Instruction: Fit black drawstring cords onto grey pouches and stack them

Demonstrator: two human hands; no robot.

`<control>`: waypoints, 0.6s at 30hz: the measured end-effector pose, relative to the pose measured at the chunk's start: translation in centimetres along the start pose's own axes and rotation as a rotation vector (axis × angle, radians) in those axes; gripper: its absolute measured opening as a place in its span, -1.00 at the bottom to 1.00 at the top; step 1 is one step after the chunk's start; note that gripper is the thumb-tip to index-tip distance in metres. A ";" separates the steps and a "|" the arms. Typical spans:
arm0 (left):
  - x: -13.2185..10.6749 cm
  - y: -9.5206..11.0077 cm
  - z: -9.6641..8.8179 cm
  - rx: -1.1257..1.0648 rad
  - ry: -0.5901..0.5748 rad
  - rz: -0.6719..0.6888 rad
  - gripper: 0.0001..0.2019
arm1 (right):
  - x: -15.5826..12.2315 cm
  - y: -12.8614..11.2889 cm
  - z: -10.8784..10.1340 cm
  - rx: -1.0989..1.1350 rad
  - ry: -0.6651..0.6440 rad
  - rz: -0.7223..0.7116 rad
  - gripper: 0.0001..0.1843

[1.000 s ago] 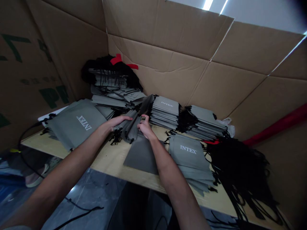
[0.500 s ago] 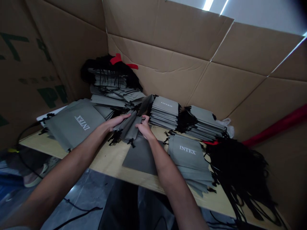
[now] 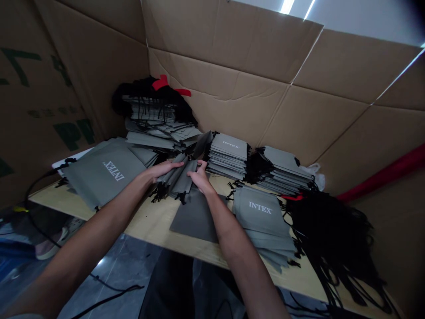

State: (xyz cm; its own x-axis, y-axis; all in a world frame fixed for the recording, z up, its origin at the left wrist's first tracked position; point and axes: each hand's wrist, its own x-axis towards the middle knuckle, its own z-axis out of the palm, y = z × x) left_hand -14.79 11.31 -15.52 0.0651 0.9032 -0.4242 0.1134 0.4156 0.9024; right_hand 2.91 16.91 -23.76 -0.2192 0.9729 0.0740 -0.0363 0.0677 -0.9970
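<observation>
Between both hands is a bundle of grey drawstring bags, bent and gathered, with black knotted cord ends hanging from the lower edge. My left hand grips the bundle's left side, its thumb laid over the top. On the right side, my right hand is closed round the bags, thumb and fingers pinching them. Parts of both hands' fingers are hidden by the fabric. Beneath my right wrist a dark grey flat sheet lies on the wooden table.
Left lies a bag printed INTEX, with a heap of bags behind. Right are a neat bag stack, another stack, a fanned pile and black cords. Cardboard walls enclose the table.
My left thumb has shifted slightly to the right over the bundle, and the folds of the bags lie a little differently. My right hand stays nearly in place.
</observation>
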 end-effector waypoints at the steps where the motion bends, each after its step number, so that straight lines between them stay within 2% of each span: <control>1: 0.1 0.0 0.0 -0.003 -0.001 -0.007 -0.65 | 0.0 0.0 0.0 -0.022 0.018 -0.001 -0.53; 8: 0.4 -0.3 0.0 -0.043 -0.009 0.024 -0.60 | 0.1 -0.1 0.2 -0.117 0.053 0.039 -0.55; 11: 0.4 -0.3 0.0 -0.039 -0.009 -0.008 -0.59 | 0.1 0.0 0.1 -0.128 0.060 0.050 -0.56; 14: 0.5 -0.2 0.1 -0.018 0.007 -0.032 -0.62 | -0.1 -0.1 -0.1 -0.129 0.075 0.039 -0.55; 18: 0.5 -0.2 0.1 0.010 0.007 0.018 -0.64 | -0.2 -0.3 -0.1 -0.106 0.070 -0.013 -0.53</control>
State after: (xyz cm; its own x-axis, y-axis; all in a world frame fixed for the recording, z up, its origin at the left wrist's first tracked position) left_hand -14.70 11.63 -15.95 0.0605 0.9111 -0.4077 0.1218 0.3987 0.9090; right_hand 3.06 16.77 -23.48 -0.1510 0.9845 0.0887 0.0659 0.0995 -0.9929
